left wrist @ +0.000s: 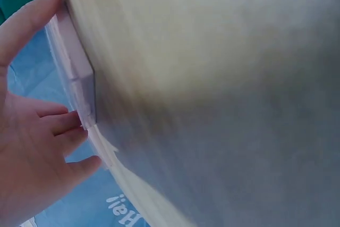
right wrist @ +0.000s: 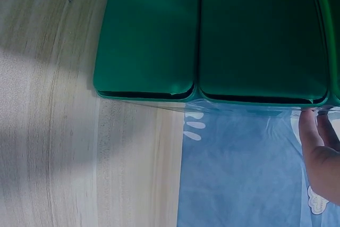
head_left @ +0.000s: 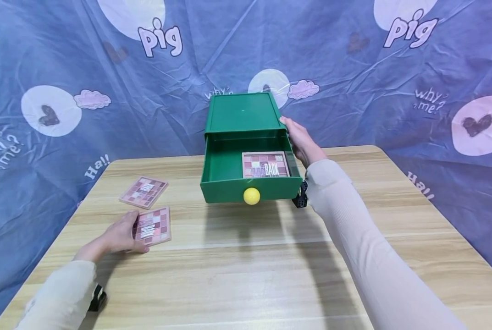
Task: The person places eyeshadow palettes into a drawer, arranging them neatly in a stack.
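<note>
My left hand (head_left: 119, 233) is at the left edge of a pink checkered makeup palette (head_left: 157, 227) on the table. Its thumb and fingers hold opposite sides of that palette, as the left wrist view also shows. Just beyond lies a second, similar palette (head_left: 144, 191). A green drawer box (head_left: 243, 112) stands at the centre, its top drawer (head_left: 223, 165) pulled out. Inside the drawer's right part sits another palette (head_left: 266, 167). My right hand (head_left: 299, 140) rests against the box's right side, its fingers fairly straight in the right wrist view (right wrist: 324, 158).
A yellow ball knob (head_left: 251, 196) sticks out from the drawer front towards me. The wooden table (head_left: 246, 284) reaches a blue printed cloth (head_left: 332, 55) hanging behind and at both sides. Black wrist straps (head_left: 98, 298) show at both cuffs.
</note>
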`<control>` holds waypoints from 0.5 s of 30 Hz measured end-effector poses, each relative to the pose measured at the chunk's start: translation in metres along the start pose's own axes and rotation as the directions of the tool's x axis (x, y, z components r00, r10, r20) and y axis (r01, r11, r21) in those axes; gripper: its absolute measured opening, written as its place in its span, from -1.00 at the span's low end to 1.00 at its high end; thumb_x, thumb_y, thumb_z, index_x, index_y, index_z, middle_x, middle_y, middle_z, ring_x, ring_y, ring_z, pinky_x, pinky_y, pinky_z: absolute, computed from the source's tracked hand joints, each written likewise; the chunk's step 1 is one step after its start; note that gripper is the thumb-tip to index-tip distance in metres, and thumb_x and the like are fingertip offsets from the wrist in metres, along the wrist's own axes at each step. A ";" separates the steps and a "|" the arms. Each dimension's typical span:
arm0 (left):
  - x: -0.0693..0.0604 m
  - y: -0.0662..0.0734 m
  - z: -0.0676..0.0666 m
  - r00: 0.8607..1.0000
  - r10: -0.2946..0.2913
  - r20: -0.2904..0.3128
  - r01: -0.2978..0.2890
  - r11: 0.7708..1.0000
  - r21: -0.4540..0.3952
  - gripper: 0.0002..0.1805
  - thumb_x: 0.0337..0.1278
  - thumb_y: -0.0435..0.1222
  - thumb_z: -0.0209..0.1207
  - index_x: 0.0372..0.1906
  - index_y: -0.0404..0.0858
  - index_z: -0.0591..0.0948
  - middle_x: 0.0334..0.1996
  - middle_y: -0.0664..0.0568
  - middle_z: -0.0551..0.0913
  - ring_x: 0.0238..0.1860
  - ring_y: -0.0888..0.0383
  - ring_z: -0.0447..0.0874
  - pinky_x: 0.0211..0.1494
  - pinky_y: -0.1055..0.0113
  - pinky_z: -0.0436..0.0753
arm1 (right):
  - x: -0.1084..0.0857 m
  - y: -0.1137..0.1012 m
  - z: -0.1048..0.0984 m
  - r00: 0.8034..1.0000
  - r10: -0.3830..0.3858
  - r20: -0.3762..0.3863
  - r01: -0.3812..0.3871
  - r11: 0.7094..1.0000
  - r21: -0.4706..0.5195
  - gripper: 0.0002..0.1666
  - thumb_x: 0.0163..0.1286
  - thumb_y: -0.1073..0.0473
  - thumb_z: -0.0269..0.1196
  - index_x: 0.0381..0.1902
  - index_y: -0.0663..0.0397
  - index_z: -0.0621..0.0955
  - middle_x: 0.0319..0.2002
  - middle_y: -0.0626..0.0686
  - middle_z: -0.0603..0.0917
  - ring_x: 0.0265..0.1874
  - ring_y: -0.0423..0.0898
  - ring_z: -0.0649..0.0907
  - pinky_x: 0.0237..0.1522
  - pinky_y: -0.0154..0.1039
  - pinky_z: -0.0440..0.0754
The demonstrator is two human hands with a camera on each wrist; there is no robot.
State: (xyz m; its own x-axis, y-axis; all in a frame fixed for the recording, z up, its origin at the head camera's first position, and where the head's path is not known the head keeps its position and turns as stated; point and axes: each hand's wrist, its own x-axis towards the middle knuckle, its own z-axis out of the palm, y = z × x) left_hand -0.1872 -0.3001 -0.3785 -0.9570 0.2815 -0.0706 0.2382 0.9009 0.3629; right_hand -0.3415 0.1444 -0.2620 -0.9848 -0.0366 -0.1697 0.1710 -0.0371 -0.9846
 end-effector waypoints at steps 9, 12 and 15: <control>-0.003 0.000 0.003 0.997 0.012 -0.080 -0.020 0.996 -0.088 0.17 -0.71 -0.01 0.43 0.06 -0.67 0.13 -0.08 -0.53 0.29 -0.09 -0.32 0.30 -0.03 -0.11 0.26 | 0.000 0.002 -0.001 1.000 -0.006 -0.006 0.006 1.000 0.003 -0.40 0.22 -0.20 -0.01 0.21 -0.24 0.28 -0.02 0.03 0.40 -0.17 -0.10 0.44 -0.09 -0.20 0.36; -0.002 0.000 0.002 0.996 0.001 -0.085 -0.011 0.993 -0.115 0.16 -0.69 0.01 0.43 0.06 -0.66 0.14 -0.09 -0.51 0.31 -0.12 -0.28 0.34 -0.05 -0.10 0.29 | 0.000 0.002 -0.001 1.000 -0.012 -0.012 0.012 1.000 0.000 -0.41 0.21 -0.19 0.00 0.20 -0.23 0.29 -0.04 0.03 0.41 -0.20 -0.11 0.44 -0.11 -0.21 0.37; -0.002 -0.001 0.002 0.997 -0.025 -0.078 0.015 0.991 -0.135 0.16 -0.65 0.02 0.42 0.07 -0.64 0.14 -0.08 -0.49 0.32 -0.13 -0.23 0.37 -0.07 -0.07 0.32 | 0.000 0.002 -0.001 1.000 -0.013 -0.018 0.014 1.000 0.008 -0.42 0.21 -0.19 0.01 0.18 -0.22 0.32 -0.07 0.03 0.43 -0.22 -0.11 0.45 -0.13 -0.21 0.38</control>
State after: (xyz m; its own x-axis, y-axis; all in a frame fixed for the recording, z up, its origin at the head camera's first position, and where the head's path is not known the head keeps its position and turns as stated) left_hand -0.1853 -0.3007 -0.3801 -0.9728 0.2317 -0.0067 0.1997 0.8522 0.4835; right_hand -0.3417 0.1451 -0.2638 -0.9874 -0.0177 -0.1572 0.1578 -0.0456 -0.9864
